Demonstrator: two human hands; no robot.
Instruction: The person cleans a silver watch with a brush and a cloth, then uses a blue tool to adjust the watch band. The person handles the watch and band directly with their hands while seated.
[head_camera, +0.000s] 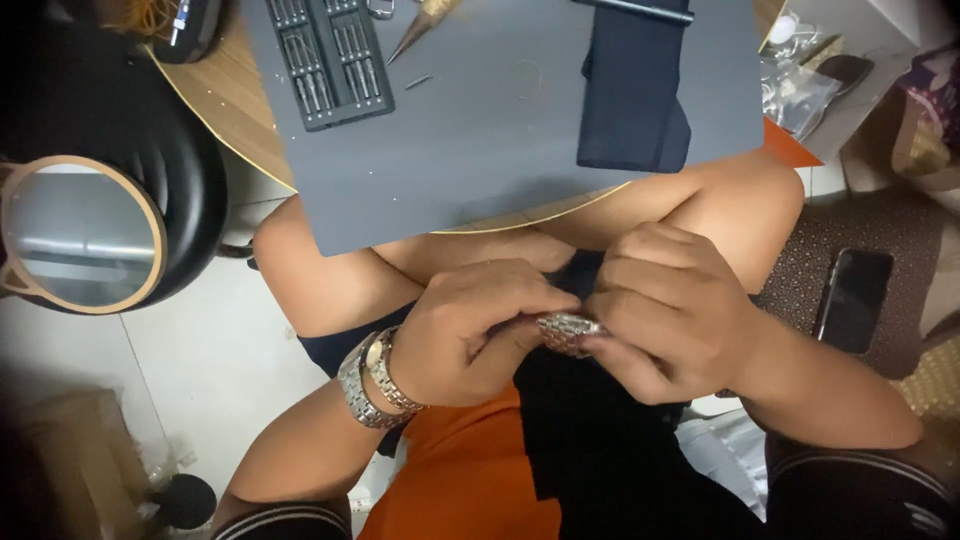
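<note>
From the head view, both hands meet low in the lap, over a dark cloth (590, 440) draped across the knees. The left hand (470, 335) pinches one end of a silver metal watch band (568, 332) between thumb and fingertips, its grip clenched on the links. The right hand (665, 310) curls over the other end, its grip also grasping the band, so the band lies between the two hands and touches both. A silver wristwatch (372, 380) sits on the left wrist. Above, a grey mat (480, 130) covers the round tabletop (225, 95), carrying a screwdriver bit set (325, 58) and a folded dark cloth (635, 95). A black phone (853, 298) rests on a patterned seat to the right.
</note>
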